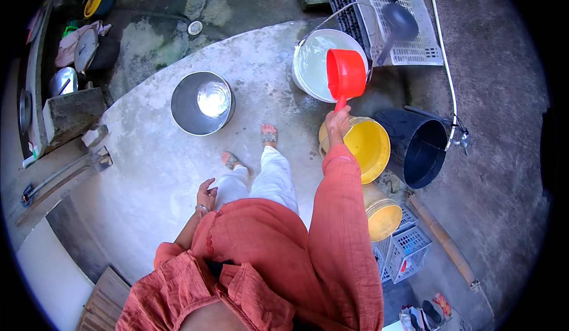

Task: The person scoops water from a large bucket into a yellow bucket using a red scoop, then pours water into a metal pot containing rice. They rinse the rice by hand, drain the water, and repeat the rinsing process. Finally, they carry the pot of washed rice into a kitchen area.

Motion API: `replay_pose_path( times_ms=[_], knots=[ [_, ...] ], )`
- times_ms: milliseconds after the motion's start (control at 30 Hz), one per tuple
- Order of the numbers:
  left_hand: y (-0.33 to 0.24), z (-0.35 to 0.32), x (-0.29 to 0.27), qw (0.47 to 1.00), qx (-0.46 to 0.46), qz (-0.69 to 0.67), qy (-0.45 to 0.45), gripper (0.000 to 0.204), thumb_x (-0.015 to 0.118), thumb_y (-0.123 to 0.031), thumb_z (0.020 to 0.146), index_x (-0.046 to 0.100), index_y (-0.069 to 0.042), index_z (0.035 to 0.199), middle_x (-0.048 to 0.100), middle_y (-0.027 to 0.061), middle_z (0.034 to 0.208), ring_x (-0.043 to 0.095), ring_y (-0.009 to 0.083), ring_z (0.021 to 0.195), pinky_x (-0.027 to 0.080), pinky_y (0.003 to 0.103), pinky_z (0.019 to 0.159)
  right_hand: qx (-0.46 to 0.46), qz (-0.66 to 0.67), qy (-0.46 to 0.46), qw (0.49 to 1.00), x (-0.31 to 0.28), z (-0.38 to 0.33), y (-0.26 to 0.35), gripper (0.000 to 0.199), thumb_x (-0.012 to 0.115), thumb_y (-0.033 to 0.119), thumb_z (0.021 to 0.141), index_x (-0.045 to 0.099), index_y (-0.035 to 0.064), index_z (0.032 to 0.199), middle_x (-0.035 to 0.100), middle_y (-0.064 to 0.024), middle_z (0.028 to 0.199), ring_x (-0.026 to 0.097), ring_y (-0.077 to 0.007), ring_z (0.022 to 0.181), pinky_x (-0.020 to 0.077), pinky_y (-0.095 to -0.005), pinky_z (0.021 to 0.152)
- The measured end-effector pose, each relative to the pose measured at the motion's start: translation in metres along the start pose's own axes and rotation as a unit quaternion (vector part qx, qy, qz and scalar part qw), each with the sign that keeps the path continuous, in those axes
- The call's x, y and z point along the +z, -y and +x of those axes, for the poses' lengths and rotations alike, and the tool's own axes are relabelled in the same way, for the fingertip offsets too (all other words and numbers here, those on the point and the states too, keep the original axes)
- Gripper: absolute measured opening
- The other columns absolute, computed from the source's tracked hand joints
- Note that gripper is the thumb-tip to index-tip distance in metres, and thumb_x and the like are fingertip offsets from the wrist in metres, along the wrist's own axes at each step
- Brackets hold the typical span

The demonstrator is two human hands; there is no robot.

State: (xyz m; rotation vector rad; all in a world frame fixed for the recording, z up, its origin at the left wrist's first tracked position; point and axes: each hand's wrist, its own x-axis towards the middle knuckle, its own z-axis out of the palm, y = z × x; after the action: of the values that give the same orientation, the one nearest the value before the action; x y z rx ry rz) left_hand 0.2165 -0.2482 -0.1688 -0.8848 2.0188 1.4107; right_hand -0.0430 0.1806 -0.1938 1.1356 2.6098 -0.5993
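Observation:
My right hand is closed round the handle of a red water dipper. The dipper's bowl is over the right part of a white bucket that looks full of water. Whether the bowl touches the water I cannot tell. Beside my left thigh hangs my left hand, its fingers loosely apart and nothing in them. Ahead of my feet, a shiny metal pot stands on the concrete, with a bright reflection inside. Just right of my right wrist is a yellow bucket.
A dark barrel lies open-mouthed by the yellow bucket, near a white hose. Behind the white bucket is a white plastic crate with a dark ladle. Grey baskets and a bamboo pole are at right. A stone block stands left.

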Motion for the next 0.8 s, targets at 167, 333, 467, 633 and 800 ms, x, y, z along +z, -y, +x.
replay_pose_path(
  times_ms=[167,333,467,633,800],
  knots=[
    [-0.002,-0.008,0.002,1.000,-0.009,0.022,-0.012,0.038,0.050,0.001,0.079,0.046,-0.007,0.116,0.043,0.0110,0.118,0.056,0.0185,0.088,0.045,0.026,0.076,0.056,-0.005,0.064,0.996,0.010,0.029,0.030,0.036,0.051,0.014,0.072,0.039,-0.0022,0.102,0.057,-0.0226,0.095,0.056,-0.0356,0.090,0.0433,-0.0417,0.078],
    [-0.001,-0.018,0.006,0.999,-0.041,0.014,-0.024,0.038,0.050,0.001,0.079,0.045,-0.007,0.116,0.046,0.0102,0.116,0.055,0.0180,0.089,0.045,0.026,0.077,0.095,0.032,0.098,0.990,0.025,0.045,0.051,0.044,0.051,0.013,0.071,0.038,-0.0035,0.109,0.055,-0.0222,0.102,0.052,-0.0351,0.098,0.0414,-0.0397,0.082],
    [-0.008,-0.022,0.008,0.999,-0.040,0.010,-0.024,0.039,0.047,0.003,0.079,0.045,-0.005,0.116,0.047,0.0103,0.115,0.056,0.0178,0.090,0.044,0.026,0.078,0.072,0.049,0.067,0.994,0.045,0.057,0.067,0.038,0.052,0.013,0.072,0.040,-0.0022,0.104,0.055,-0.0231,0.098,0.054,-0.0339,0.096,0.0420,-0.0382,0.081],
    [-0.005,-0.022,0.009,1.000,-0.013,0.014,-0.018,0.039,0.045,0.004,0.079,0.043,-0.004,0.117,0.047,0.0107,0.114,0.056,0.0177,0.090,0.045,0.026,0.078,0.080,0.244,0.155,0.954,0.069,0.082,0.065,0.019,0.054,0.007,0.071,0.048,-0.0008,0.087,0.056,-0.0146,0.074,0.058,-0.0269,0.063,0.0455,-0.0375,0.050],
    [-0.021,-0.017,0.014,1.000,-0.015,0.013,-0.008,0.039,0.044,0.005,0.079,0.042,-0.004,0.118,0.046,0.0109,0.115,0.056,0.0185,0.091,0.045,0.026,0.078,0.154,0.539,0.267,0.784,0.053,0.067,0.053,0.011,0.056,0.003,0.071,0.047,0.0034,0.077,0.046,-0.0052,0.056,0.046,-0.0146,0.040,0.0355,-0.0287,0.030]
  ],
)
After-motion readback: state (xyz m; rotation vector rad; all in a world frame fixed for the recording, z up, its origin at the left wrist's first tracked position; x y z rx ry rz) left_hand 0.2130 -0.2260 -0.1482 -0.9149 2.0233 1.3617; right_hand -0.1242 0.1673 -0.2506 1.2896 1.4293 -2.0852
